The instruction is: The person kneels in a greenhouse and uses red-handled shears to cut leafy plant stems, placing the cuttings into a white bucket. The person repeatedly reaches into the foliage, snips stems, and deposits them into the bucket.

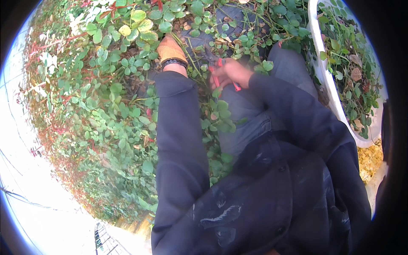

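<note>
My left hand (172,49), in an orange knitted glove with a dark band at the wrist, reaches in among rose foliage. Leaves hide its fingertips, so whether it grips anything cannot be seen. A green stem (188,55) runs close beside the glove. In my bare right hand (232,74) are pruning shears (217,81) with red handles. Their dark blades point up and left toward the thin stems, a short way right of the glove. The cutting edges are too blurred to tell whether they touch a stem.
Dense rose bushes (105,127) fill the left side. Dark ground sheeting (231,19) with dry leaves shows ahead. On the right stands a white plastic tub (323,67) heaped with cut leafy stems (357,83). My knee (291,67) is beside the tub.
</note>
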`<state>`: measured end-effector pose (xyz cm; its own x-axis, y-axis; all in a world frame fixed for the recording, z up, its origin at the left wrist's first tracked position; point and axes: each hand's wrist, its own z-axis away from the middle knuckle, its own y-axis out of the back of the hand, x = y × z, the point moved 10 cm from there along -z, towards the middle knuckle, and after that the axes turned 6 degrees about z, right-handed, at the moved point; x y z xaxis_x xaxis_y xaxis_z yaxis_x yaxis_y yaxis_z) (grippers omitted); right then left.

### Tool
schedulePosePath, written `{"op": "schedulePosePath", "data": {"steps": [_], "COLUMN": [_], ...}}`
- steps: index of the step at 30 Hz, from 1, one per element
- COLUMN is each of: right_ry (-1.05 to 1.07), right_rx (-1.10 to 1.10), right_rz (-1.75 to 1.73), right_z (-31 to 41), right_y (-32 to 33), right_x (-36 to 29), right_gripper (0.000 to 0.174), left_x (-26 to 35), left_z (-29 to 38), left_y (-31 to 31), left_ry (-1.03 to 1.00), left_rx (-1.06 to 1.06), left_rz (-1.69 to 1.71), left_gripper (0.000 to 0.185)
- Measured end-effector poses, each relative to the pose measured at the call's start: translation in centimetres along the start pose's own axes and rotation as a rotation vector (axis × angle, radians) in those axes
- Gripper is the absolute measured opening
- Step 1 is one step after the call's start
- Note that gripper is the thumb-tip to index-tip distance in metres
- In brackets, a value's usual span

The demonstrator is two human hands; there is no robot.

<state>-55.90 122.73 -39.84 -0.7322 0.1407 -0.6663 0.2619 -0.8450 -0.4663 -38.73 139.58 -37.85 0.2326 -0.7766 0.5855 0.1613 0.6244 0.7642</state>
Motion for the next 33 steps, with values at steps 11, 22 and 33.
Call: {"op": "schedulePosePath", "data": {"steps": [11, 22, 33], "right_ry": [-0.013, -0.029, -0.051], "right_rx": [-0.023, -0.030, -0.008], "right_rz": [-0.002, -0.007, -0.004], "right_z": [0.0, 0.2, 0.3], "right_y": [0.0, 0.2, 0.3], "right_x": [0.1, 0.1, 0.0], "right_gripper": [0.023, 0.027, 0.029], "left_x": [6.5, 6.9, 4.5], "left_z": [5.3, 0.3, 2.5], "left_y": [3.0, -2.1, 0.8], "left_ry": [-0.287, -0.360, -0.395], "left_rx": [0.643, -0.111, 0.159], "left_rz": [-0.270, -1.259, -0.377], "left_gripper": [0.030, 0.028, 0.028]}}
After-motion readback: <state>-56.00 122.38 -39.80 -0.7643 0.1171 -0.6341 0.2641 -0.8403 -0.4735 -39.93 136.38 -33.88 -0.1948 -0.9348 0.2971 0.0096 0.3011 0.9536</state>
